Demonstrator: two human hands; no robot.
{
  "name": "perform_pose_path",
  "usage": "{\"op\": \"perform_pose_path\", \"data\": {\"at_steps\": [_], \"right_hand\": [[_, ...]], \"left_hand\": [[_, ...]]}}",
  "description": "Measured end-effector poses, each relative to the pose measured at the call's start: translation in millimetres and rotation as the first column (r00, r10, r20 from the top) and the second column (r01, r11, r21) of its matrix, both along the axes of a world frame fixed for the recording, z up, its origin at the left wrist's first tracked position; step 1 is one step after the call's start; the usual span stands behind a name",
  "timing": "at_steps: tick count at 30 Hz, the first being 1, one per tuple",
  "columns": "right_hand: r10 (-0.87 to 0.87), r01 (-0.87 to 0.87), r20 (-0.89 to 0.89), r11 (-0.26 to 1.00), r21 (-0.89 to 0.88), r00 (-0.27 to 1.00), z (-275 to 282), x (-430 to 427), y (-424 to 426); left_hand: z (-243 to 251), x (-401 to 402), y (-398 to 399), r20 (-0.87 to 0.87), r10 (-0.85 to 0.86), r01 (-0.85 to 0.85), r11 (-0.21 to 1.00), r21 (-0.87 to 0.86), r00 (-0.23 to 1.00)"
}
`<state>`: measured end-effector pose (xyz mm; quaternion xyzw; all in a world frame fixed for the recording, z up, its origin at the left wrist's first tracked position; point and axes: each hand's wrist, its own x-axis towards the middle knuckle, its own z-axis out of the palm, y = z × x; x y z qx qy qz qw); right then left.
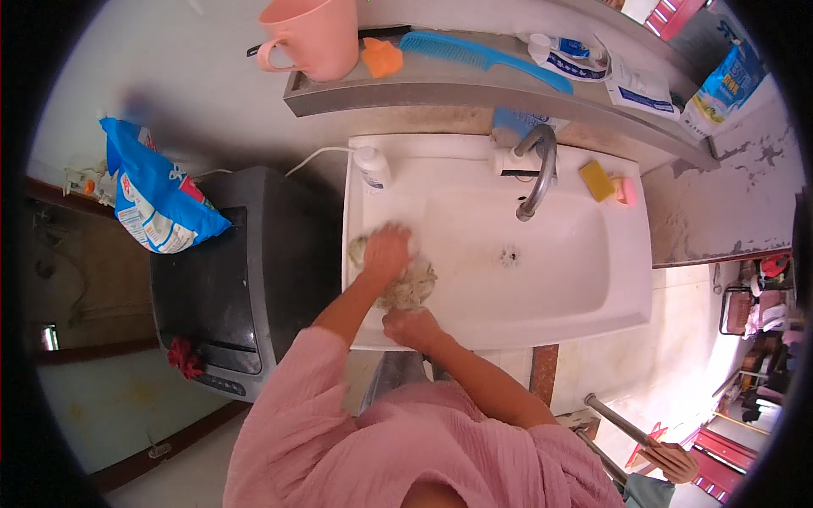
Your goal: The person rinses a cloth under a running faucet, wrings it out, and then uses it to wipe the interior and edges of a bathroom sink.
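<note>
A crumpled, wet-looking cloth (409,287) with a pale mottled pattern lies on the left side of the white washbasin (625,311). My left hand (389,251) is on its upper part, blurred by motion; whether the fingers grip it is hidden. Closer to me, at the basin's front rim, my right hand (411,327) is closed in a fist on the cloth's near edge. A white bottle (372,167) stands at the back left corner. The curved metal faucet (545,174) reaches over the bowl, and a yellow-green sponge (597,181) lies to its right beside pink soap (625,191).
Left of the basin stands a dark washing machine (286,254) with a blue detergent bag (162,200) and a red cloth (185,359) on it. Above, a shelf (444,98) holds a pink mug (324,38), a blue comb (489,57) and tubes (571,60).
</note>
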<state>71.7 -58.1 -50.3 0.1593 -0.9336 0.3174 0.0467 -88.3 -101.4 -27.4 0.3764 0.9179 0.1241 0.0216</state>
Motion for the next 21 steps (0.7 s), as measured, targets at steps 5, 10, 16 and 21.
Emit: {"op": "perform_pose_path", "data": {"at_steps": [5,10,16,21], "right_hand": [[-0.054,0.055,-0.054,0.998,0.009,0.997,3.5,3.7,0.8],[-0.074,0.064,-0.115,0.994,-0.087,0.991,-4.1,-1.7,3.3],[-0.023,-0.010,0.162,0.981,0.196,0.987,-0.7,0.7,1.7],[-0.013,0.004,0.098,0.995,0.097,0.995,-2.6,4.6,1.7]], "left_hand": [[-5.2,-21.7,29.1,-0.103,0.024,-0.019,0.999,0.050,0.994],[9.5,55.1,-15.8,0.180,0.098,-0.110,0.992,0.059,0.979],[-0.8,44.6,-31.7,0.035,0.025,-0.027,0.999,0.032,0.999],[-1.8,-26.6,33.5,-0.132,0.093,-0.088,0.995,0.042,0.987]]}}
